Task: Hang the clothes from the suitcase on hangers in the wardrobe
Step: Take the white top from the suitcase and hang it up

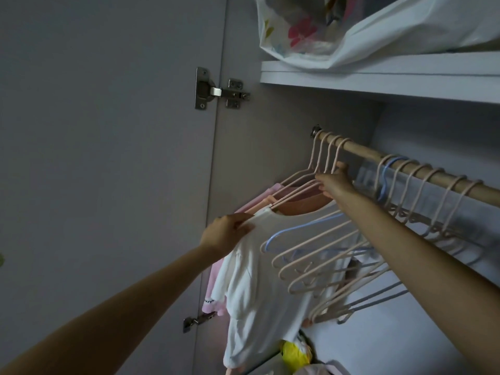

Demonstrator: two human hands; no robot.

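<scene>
The white garment (259, 255) hangs below the wooden rail (405, 163), its shoulder pinched in the left hand (224, 234), while the right hand (335, 182) fingers grip its hanger's neck (334, 158).

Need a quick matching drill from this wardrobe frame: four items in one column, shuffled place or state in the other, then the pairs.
Items:
1. left hand
2. right hand
3. white plastic bag
4. blue hanger

Places or states:
A. lies on the shelf above the rod
B. pinches the shoulder of the white garment
C. hangs bare among the empty hangers
D. grips a hanger just below the rod

Pairs: 1-B, 2-D, 3-A, 4-C
</scene>
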